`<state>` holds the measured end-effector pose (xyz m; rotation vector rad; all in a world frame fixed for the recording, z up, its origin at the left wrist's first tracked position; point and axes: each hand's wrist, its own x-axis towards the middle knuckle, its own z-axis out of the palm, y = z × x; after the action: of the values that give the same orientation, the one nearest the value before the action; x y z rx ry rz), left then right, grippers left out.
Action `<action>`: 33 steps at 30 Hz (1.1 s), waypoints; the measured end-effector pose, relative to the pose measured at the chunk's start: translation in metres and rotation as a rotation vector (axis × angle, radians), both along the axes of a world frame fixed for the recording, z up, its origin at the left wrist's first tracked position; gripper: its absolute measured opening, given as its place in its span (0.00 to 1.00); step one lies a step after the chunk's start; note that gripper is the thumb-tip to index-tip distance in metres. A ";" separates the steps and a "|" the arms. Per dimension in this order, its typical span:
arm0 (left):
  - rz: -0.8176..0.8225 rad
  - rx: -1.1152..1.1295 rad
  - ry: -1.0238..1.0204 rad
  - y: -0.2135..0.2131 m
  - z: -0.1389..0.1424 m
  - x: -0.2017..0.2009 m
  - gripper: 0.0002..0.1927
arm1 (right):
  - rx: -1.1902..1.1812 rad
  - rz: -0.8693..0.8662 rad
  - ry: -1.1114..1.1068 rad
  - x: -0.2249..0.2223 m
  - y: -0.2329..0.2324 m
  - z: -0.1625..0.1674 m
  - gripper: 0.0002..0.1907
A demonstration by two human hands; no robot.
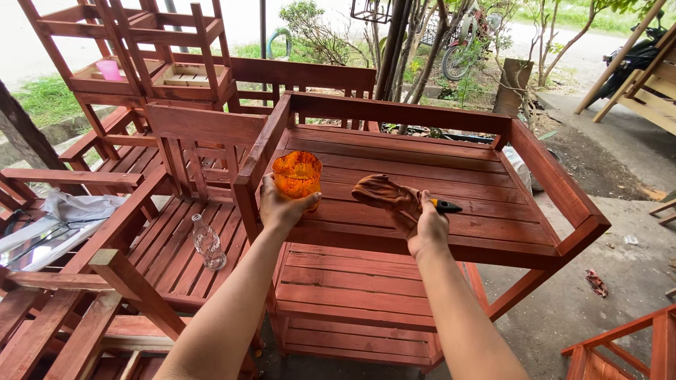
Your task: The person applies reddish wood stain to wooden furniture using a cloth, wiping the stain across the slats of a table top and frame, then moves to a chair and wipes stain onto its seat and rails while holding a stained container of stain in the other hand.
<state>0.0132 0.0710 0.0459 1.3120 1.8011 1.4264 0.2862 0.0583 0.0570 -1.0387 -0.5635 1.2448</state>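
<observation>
Closest to the camera, two bare forearms reached forward over a red-stained wooden rack. On its slatted top surface [451, 158] the left hand [282, 206] was closed around an orange see-through container [297, 174], stained with the same colour, which stood at the left edge of the surface just beside the side rail. The right hand [426, 226] gripped a brush whose black and yellow handle [445, 206] stuck out to the right; a brown stained rag [384, 193] was bunched in the same hand and lay over the slats toward the container, near it but not touching. Below the top, two lower shelves [352, 295] of the same rack were visible. To the left, a clear plastic bottle [208, 243] lay on the seat of a wooden chair [179, 239]. Further back stood more red wooden chairs, one stacked up high with a pink cup [108, 69] on it. Behind them were grass, thin trees and a parked motorbike [468, 39]
</observation>
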 end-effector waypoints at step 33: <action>-0.035 0.175 -0.074 -0.063 -0.010 0.025 0.43 | 0.096 -0.504 -1.500 0.217 0.000 -0.013 0.08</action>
<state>0.0378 0.0084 0.0364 1.3501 1.6286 1.6224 0.5028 0.0584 0.0437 -1.7904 -1.3314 -0.2045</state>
